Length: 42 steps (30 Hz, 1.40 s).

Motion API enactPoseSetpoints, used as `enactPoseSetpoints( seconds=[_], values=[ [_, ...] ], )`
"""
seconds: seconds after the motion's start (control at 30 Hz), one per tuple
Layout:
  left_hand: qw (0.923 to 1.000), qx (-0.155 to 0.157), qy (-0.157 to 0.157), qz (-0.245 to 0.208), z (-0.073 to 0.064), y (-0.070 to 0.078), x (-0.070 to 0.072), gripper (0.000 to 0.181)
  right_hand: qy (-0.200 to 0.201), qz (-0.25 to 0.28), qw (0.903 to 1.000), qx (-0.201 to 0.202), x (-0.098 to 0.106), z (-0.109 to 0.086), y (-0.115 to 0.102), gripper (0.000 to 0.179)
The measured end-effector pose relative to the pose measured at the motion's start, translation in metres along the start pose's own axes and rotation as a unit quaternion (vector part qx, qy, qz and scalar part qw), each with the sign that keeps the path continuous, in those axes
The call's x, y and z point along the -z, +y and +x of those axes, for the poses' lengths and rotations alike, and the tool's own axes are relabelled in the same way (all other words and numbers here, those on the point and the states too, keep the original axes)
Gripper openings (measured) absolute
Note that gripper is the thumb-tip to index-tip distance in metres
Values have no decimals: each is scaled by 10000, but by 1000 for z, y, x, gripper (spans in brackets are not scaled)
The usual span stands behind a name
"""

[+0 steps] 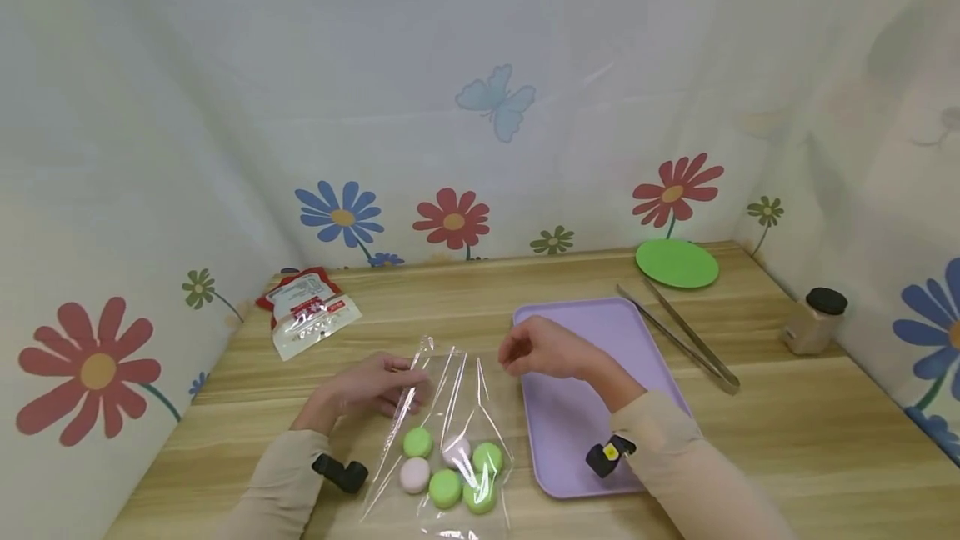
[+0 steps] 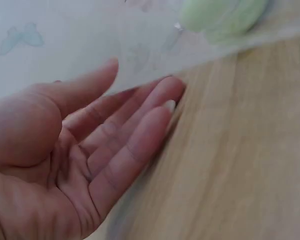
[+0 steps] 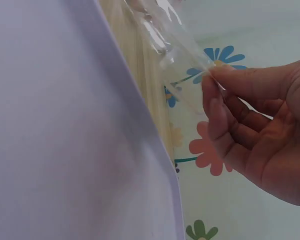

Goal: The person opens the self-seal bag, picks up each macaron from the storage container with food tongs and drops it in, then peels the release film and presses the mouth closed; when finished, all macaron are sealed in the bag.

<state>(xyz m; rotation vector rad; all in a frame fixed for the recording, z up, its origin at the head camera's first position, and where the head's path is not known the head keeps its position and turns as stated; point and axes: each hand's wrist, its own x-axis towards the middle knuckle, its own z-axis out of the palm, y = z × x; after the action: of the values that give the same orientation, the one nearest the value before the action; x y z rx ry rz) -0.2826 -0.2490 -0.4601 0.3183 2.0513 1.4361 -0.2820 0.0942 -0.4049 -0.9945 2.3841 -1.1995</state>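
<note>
A clear plastic bag (image 1: 459,394) lies in front of me, with several green macarons (image 1: 446,489) and pale pink macarons (image 1: 415,475) in its near end. My right hand (image 1: 551,350) pinches the bag's far right corner between thumb and index finger, as the right wrist view shows on the film (image 3: 162,30). At the bag's left side is my left hand (image 1: 378,386), thumb apart from its loosely bent fingers. In the left wrist view its palm (image 2: 70,185) holds nothing; whether a fingertip touches the film cannot be told.
A lilac tray (image 1: 600,473) lies to the right under my right forearm. Beyond it are metal tongs (image 1: 693,342), a green plate (image 1: 677,263) and a black-lidded jar (image 1: 814,323). A red and white packet (image 1: 309,311) lies at back left. Flowered cloth (image 1: 450,148) encloses the table.
</note>
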Motion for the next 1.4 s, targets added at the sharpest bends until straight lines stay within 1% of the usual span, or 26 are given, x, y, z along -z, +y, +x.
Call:
enactPoseSetpoints(
  seconds=[0.07, 0.13, 0.27, 0.3, 0.37, 0.4, 0.47, 0.53, 0.6, 0.63, 0.7, 0.77, 0.87, 0.93, 1.0, 1.03, 1.1, 1.17, 1.4],
  values=[
    [9993, -65, 308, -181, 5, -4, 0, 35, 125, 21, 9999, -47, -1, 1, 1, 12],
    [9972, -105, 569, -469, 6, -8, 2, 35, 264, 27, 9996, -125, -1, 1, 2, 15],
    [9913, -175, 880, -966, 6, -10, 5, 38, 575, 24, 9978, -328, 1, 3, 6, 19],
    [9895, -165, 941, -1081, 6, -11, 4, 39, 647, -59, 9973, -348, 1, 4, 6, 20],
    [9877, -150, 1060, -1141, 6, -11, 3, 39, 811, -289, 9953, -432, 1, 7, 6, 18],
    [9866, -129, 1119, -1179, 7, -11, 2, 39, 918, -497, 9934, -464, 1, 8, 5, 17],
    [9844, -74, 1219, -1271, 8, -10, 0, 37, 1181, -938, 9869, -578, 1, 12, -2, 15],
    [9831, -34, 1259, -1329, 8, -10, 0, 36, 1429, -1328, 9787, -640, 0, 17, -14, 14],
    [9819, -31, 1300, -1380, 9, -9, 0, 35, 1602, -1679, 9717, -451, -1, 26, -29, 15],
    [9811, -22, 1340, -1398, 10, -9, 0, 35, 1629, -1778, 9700, -297, -3, 31, -36, 16],
    [9800, -37, 1406, -1408, 11, -9, 0, 34, 1601, -1909, 9684, 139, -8, 44, -48, 17],
    [9794, -52, 1455, -1400, 11, -9, -1, 35, 1490, -1948, 9679, 546, -15, 57, -54, 18],
    [9807, -55, 1384, -1381, 11, -11, -3, 37, 1163, -1899, 9717, 790, -29, 73, -56, 22],
    [9819, -79, 1319, -1355, 10, -12, -4, 37, 922, -2000, 9716, 862, -39, 82, -55, 24],
    [9825, -94, 1292, -1336, 9, -14, -5, 36, 713, -2259, 9677, 864, -47, 90, -54, 26],
    [9824, -100, 1299, -1337, 8, -14, -5, 36, 666, -2414, 9642, 872, -51, 93, -54, 27],
    [9816, -119, 1337, -1360, 7, -14, -5, 36, 630, -2653, 9584, 837, -56, 99, -52, 29],
    [9810, -128, 1365, -1375, 6, -14, -4, 37, 658, -2776, 9556, 736, -60, 103, -51, 30],
    [9812, -174, 1303, -1415, 4, -16, -2, 39, 626, -2452, 9665, 434, -70, 112, -47, 34]
  ],
)
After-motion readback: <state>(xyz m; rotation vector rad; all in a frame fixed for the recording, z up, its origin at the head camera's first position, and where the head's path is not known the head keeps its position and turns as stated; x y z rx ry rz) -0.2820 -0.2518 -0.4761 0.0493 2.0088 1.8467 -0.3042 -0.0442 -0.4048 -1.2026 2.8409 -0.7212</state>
